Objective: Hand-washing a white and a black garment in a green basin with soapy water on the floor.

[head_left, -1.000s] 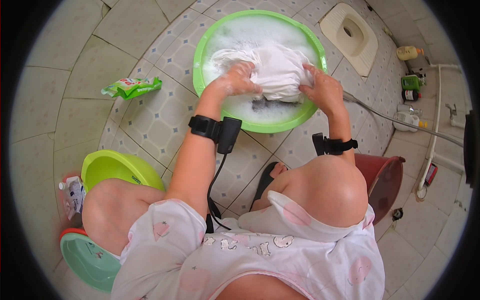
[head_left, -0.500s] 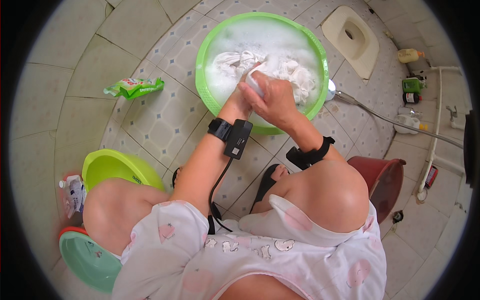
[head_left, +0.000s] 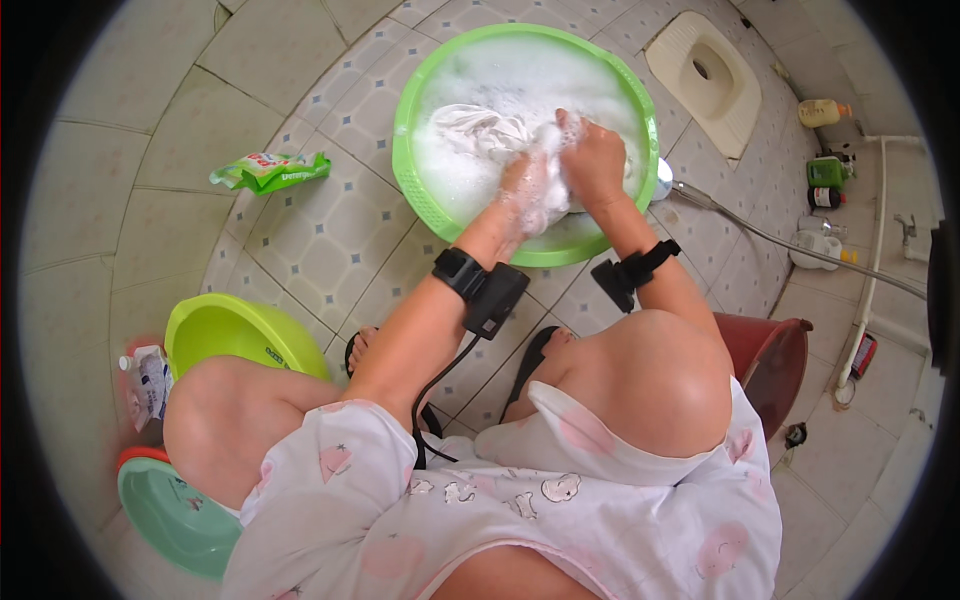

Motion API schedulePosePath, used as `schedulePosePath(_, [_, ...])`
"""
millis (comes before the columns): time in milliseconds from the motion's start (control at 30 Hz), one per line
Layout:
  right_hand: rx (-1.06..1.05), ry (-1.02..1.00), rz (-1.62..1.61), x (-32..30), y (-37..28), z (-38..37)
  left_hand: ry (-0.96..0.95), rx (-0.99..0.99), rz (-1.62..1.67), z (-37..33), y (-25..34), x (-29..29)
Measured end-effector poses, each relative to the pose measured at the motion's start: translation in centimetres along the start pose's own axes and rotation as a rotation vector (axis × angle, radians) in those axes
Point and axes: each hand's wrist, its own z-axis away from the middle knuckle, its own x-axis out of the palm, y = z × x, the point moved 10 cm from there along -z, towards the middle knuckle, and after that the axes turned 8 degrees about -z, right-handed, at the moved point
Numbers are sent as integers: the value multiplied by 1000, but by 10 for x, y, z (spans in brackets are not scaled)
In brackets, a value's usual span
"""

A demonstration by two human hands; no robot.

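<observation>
A green basin [head_left: 405, 165] full of suds and soaking white cloth [head_left: 470, 128] stands in front of me. Over it, my left hand [head_left: 525, 183] is closed on a sudsy bunch of the white cloth, and foam hides part of its fingers. Just to the right, my right hand [head_left: 593, 160] is curled shut on the same cloth, with lather at its fingertips. The bunched cloth lies between both hands, low over the water.
A green detergent bag [head_left: 270, 172] lies on tiles left of the basin. A shower head [head_left: 664, 180] with its hose touches the right side. Beyond is a squat toilet [head_left: 705, 75]. Yellow-green [head_left: 215, 320] and teal [head_left: 165, 505] basins stand left, a red bucket [head_left: 760, 370] right.
My hands were pressed together around the cloth. Now they are apart, the right one farther right and forward, the left slightly lower, with foamy cloth stretched between them.
</observation>
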Motion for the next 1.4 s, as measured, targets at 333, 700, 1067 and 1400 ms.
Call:
schedulePosePath(333, [-20, -13, 27, 2, -3, 1, 24, 61, 121, 3, 8, 7])
schedulePosePath(700, [1, 186, 32, -28, 17, 3, -183, 84, 89, 6, 30, 24])
schedulePosePath(1067, [-512, -214, -29, 7, -121, 51, -332, 473, -176, 28, 57, 13])
schedulePosePath(1400, [-354, -8, -120, 0, -104, 43, -630, 170, 125, -3, 1, -10])
